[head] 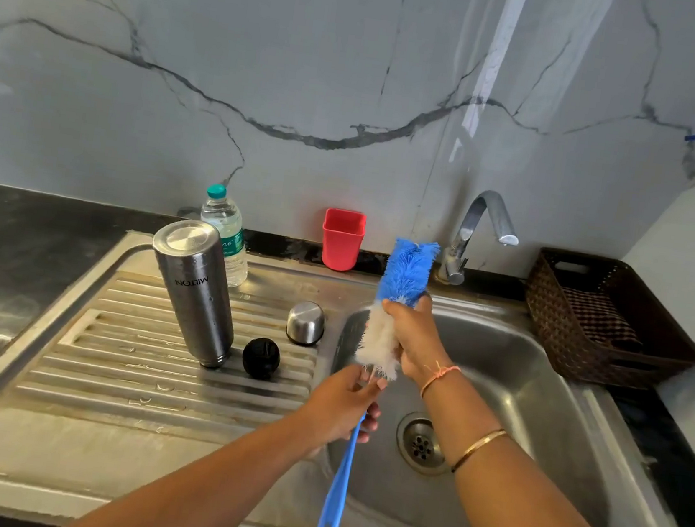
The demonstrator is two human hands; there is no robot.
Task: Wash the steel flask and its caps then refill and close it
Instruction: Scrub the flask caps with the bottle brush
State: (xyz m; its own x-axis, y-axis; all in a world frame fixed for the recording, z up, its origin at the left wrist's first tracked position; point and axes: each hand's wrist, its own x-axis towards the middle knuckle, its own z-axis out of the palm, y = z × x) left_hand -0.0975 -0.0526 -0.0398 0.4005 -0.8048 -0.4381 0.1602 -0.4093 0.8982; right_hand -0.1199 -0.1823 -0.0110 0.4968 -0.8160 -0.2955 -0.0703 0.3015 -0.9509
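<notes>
the left hand (345,407) was clamped on the thin blue handle of the bottle brush (407,270), just below the bristles, fingers curled round it. the right hand (408,341) was wrapped round the bristle head where white met blue, thumb across the front. both forearms reached in from six o'clock, wrists slightly raised, and held the brush tilted over the sink basin (542,375), its tip towards twelve and its handle end hanging towards six.

judged from this, the step in hand was tending to the brush itself, squeezing or cleaning its bristles, with the flask scrubbing either about to start or just finished; i could not tell which. no water was visible at the tap (479,231), at one o'clock from the hands. the next move likely called for freeing the right hand to reach for the flask or the tap.

the steel flask (198,288) stood on the ribbed drainboard (105,365) at ten o'clock, apparently mouth down, since its lettering read upside down. just beside its foot sat the black cap (261,358), and near that the steel cap (305,323); neither was fitted.

further out, a plastic water bottle (227,231) stood behind the flask, a red cup (342,238) at twelve, and a woven basket (566,360) on the table at three.
</notes>
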